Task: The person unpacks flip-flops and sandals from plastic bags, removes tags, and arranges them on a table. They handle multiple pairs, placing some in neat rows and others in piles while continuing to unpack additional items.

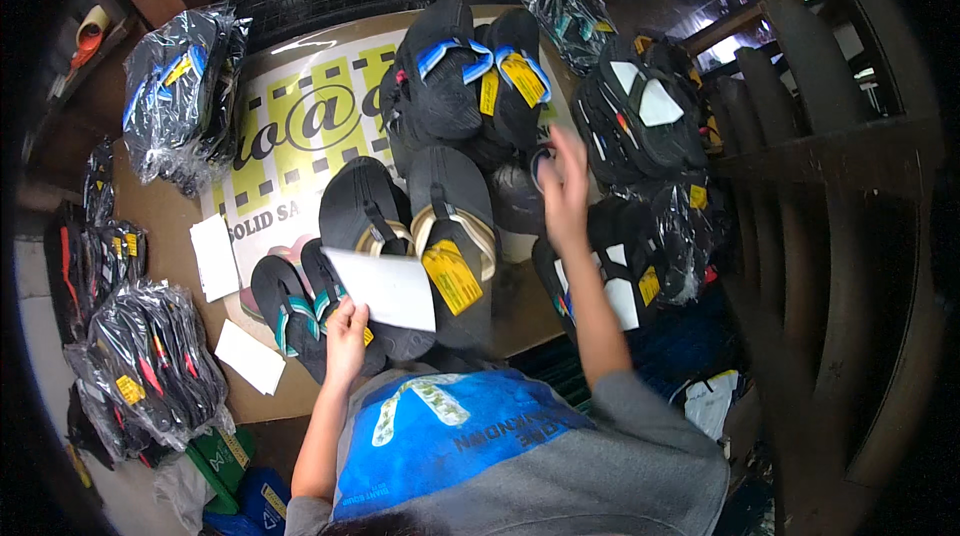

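Note:
My left hand [346, 334] grips a white sheet of paper [385, 288] by its lower edge, held over a pair of small black flip-flops with teal straps [292, 308]. My right hand [563, 188] is stretched out with fingers spread, blurred, above a dark flip-flop [520, 198] beside the stacks. A large pair of black flip-flops with beige straps and a yellow tag [440, 236] lies between my hands. Farther back stands a pile of black flip-flops with blue straps and yellow tags [470, 76].
Bagged bundles of flip-flops lie at the back left [185, 91], front left [150, 366] and right [650, 126]. White paper slips [213, 256] [250, 356] rest on the brown table beside a printed yellow-and-white board [300, 126]. A dark wooden rack [830, 186] stands at right.

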